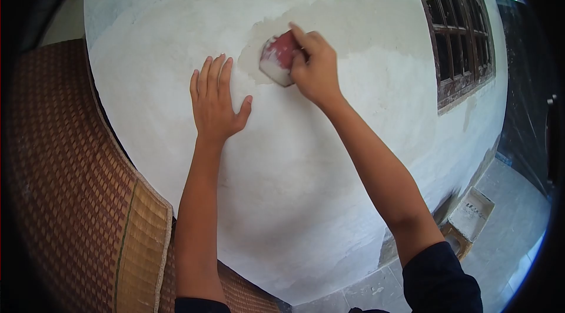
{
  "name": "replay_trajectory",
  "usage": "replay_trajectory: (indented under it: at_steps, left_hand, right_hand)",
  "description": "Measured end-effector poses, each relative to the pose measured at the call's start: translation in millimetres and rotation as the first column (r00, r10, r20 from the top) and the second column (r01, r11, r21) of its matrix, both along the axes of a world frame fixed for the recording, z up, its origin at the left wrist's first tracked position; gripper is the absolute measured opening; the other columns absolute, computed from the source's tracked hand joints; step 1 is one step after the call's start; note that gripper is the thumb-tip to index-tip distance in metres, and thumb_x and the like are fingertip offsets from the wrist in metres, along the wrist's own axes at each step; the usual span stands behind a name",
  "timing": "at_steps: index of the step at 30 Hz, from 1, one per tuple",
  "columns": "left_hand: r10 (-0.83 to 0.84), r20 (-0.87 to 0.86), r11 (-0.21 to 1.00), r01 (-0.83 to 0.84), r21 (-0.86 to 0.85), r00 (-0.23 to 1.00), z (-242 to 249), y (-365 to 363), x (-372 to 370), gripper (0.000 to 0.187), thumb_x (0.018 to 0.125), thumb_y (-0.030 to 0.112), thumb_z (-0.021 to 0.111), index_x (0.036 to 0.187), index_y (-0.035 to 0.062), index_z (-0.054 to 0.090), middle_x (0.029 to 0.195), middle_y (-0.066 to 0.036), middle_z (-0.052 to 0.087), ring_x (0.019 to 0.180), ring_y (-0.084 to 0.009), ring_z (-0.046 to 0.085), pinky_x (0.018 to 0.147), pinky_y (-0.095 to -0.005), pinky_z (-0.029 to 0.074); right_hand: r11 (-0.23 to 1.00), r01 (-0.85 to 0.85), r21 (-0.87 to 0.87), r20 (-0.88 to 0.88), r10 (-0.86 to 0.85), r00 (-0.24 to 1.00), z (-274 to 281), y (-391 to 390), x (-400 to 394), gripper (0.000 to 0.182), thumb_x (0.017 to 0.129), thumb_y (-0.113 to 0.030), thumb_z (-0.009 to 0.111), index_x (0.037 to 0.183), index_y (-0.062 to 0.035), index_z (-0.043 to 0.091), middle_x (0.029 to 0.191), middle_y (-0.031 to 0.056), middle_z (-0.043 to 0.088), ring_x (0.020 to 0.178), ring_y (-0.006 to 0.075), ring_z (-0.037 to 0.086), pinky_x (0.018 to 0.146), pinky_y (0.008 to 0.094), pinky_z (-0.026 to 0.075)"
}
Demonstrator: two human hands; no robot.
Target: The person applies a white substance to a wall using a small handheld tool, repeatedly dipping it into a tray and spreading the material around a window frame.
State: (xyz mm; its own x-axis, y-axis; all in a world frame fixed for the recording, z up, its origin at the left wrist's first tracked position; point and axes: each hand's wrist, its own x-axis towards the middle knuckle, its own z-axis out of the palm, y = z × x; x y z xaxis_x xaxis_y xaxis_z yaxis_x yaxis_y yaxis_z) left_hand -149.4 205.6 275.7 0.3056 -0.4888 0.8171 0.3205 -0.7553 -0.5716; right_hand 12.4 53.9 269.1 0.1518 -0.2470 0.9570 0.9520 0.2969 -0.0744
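Note:
My right hand (318,68) grips a red putty scraper (278,57) smeared with white paste. The scraper is pressed against, or very close to, the white wall (282,177), at the edge of a darker, damp-looking patch (353,24). Part of the scraper is hidden behind my fingers. Lower and to the left, my left hand (216,101) lies flat on the wall with its fingers stretched out and the thumb apart, holding nothing.
A brown woven mat (65,154) hangs or leans along the left side. At the upper right is a wooden-framed window (456,36). A white-stained rectangular tray (472,213) rests low at the right, above the grey tiled floor (512,219). Dark sheeting (521,77) stands beyond the wall.

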Motion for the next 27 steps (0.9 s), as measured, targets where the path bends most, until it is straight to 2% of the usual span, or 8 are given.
replay_trajectory:
  at_steps: [1,3,5,11,15,21,23,27]
  left_hand:
    - [0.012,0.031,1.0,-0.012,0.022,0.999,-1.3,3.5,0.8,0.072,0.082,0.034,0.063,0.143,0.0014,0.04,0.145,-0.018,0.043,0.136,-0.0376,0.038,0.112,-0.0537,0.024]
    - [0.02,0.062,0.999,-0.023,0.049,0.998,-0.9,6.0,1.2,0.067,0.084,0.034,0.06,0.141,0.0023,0.042,0.142,-0.017,0.046,0.134,-0.0365,0.04,0.11,-0.0524,0.026]
    - [0.007,0.068,0.997,-0.012,0.073,0.998,-1.0,4.9,2.1,0.061,0.086,0.034,0.058,0.136,0.0033,0.046,0.136,-0.016,0.049,0.129,-0.0346,0.043,0.106,-0.0504,0.028]
    - [-0.079,0.108,0.994,0.071,0.078,0.991,-16.3,-7.1,18.7,0.053,0.085,0.032,0.057,0.13,0.0053,0.051,0.132,-0.015,0.05,0.126,-0.0333,0.045,0.103,-0.0488,0.029]
    - [-0.149,0.013,0.987,0.148,0.061,0.989,-56.8,-41.0,58.1,0.05,0.083,0.029,0.059,0.127,0.0059,0.054,0.13,-0.013,0.051,0.124,-0.0329,0.046,0.102,-0.0487,0.029]
    - [-0.394,-0.136,0.918,0.381,-0.11,0.909,-121.9,-107.7,123.2,0.043,0.077,0.016,0.062,0.118,0.0056,0.057,0.121,-0.01,0.055,0.115,-0.0306,0.051,0.096,-0.0463,0.036]
    - [-0.506,-0.192,0.856,0.46,-0.236,0.841,-147.3,-128.0,143.5,0.041,0.076,0.012,0.062,0.116,0.0051,0.057,0.115,-0.01,0.057,0.107,-0.0298,0.054,0.091,-0.0437,0.04]
    - [-0.64,-0.253,0.748,0.513,-0.42,0.726,-198.7,-171.8,178.8,0.042,0.074,0.008,0.063,0.115,0.0042,0.056,0.112,-0.012,0.058,0.1,-0.0295,0.057,0.085,-0.0415,0.044]
  right_hand:
    - [0.999,0.021,-0.027,-0.011,-0.021,1.0,-3.1,5.6,0.1,0.053,0.071,0.006,0.054,0.122,0.0001,0.065,0.089,0.0201,0.06,0.084,0.0376,0.061,0.08,0.042,0.05]
    - [0.957,0.188,0.219,-0.231,-0.136,0.963,-0.7,-4.8,18.8,0.052,0.072,0.006,0.052,0.123,0.0016,0.064,0.092,0.02,0.059,0.084,0.037,0.06,0.079,0.0418,0.049]
    - [0.936,0.224,0.273,-0.434,-0.088,0.897,-1.9,-24.8,31.9,0.05,0.081,0.006,0.048,0.13,0.0027,0.057,0.101,0.0175,0.056,0.091,0.0316,0.058,0.083,0.0394,0.048]
    - [0.972,0.221,0.084,-0.377,-0.175,0.91,-53.1,-59.3,45.1,0.051,0.082,0.006,0.047,0.133,0.0016,0.056,0.102,0.0152,0.055,0.091,0.0275,0.057,0.083,0.037,0.048]
    - [0.981,0.187,0.049,-0.52,-0.135,0.844,-88.3,-83.6,59.6,0.05,0.084,0.005,0.048,0.133,0.0018,0.056,0.102,0.0145,0.056,0.09,0.0255,0.058,0.082,0.0368,0.048]
    - [0.976,0.214,-0.04,-0.61,-0.194,0.769,-144.4,-128.5,96.2,0.05,0.085,0.004,0.051,0.135,0.0036,0.052,0.109,0.0165,0.06,0.096,0.026,0.06,0.088,0.0367,0.048]
    - [0.994,0.11,0.018,-0.707,-0.066,0.705,-168.1,-147.2,115.3,0.048,0.087,0.003,0.053,0.134,0.004,0.052,0.112,0.0177,0.062,0.098,0.0251,0.061,0.089,0.0355,0.048]
    - [0.98,0.193,-0.041,-0.762,-0.156,0.628,-204.7,-196.8,127.0,0.041,0.088,0.002,0.054,0.129,0.0041,0.055,0.109,0.0171,0.064,0.097,0.0231,0.062,0.089,0.0343,0.049]
